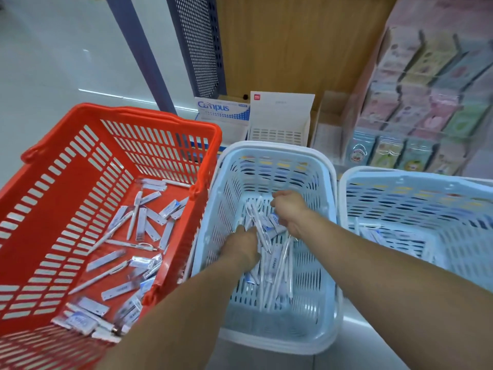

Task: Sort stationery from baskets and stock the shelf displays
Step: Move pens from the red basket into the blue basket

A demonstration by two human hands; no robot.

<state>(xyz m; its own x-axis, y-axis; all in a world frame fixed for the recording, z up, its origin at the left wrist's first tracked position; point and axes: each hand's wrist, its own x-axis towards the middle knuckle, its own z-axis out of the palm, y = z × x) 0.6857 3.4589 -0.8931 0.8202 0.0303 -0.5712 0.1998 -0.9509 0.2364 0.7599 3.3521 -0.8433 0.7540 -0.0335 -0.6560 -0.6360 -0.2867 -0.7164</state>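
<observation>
At centre frame, in the middle blue basket [266,148], white pens [277,265] are gripped by the right hand [289,208]; what the left hand [241,248] holds cannot be told.

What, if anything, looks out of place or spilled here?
Nothing stands out. Pens and packets lie jumbled but inside the red basket, the middle blue basket and the right blue basket; none on the floor.
</observation>
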